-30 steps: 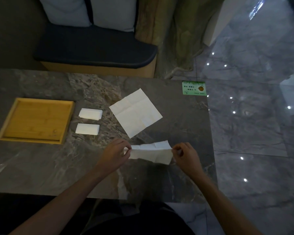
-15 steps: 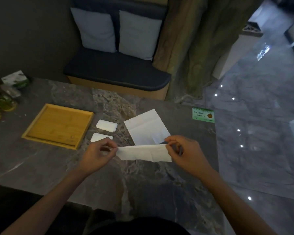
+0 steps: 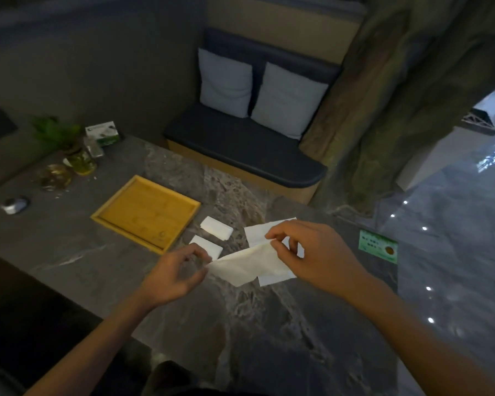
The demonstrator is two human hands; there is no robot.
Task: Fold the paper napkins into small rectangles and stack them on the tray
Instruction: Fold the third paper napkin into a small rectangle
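Observation:
A half-folded white napkin (image 3: 246,265) hangs just above the marble table, held between both hands. My left hand (image 3: 173,274) pinches its left end. My right hand (image 3: 312,252) pinches its upper right edge. An unfolded napkin (image 3: 255,232) lies flat on the table beneath my right hand, partly hidden. Two small folded napkin rectangles (image 3: 216,227) (image 3: 209,247) lie on the table beside the wooden tray (image 3: 146,212), which has nothing in it.
A green card (image 3: 377,245) lies near the table's right edge. At the far left stand a potted plant (image 3: 69,147), a glass dish (image 3: 53,175), a small box (image 3: 102,132) and a silver object (image 3: 15,205). A cushioned bench (image 3: 246,144) sits beyond the table.
Both hands have lifted the folded napkin off the table and my right hand has moved toward the left one. The camera has tilted up, showing more of the bench.

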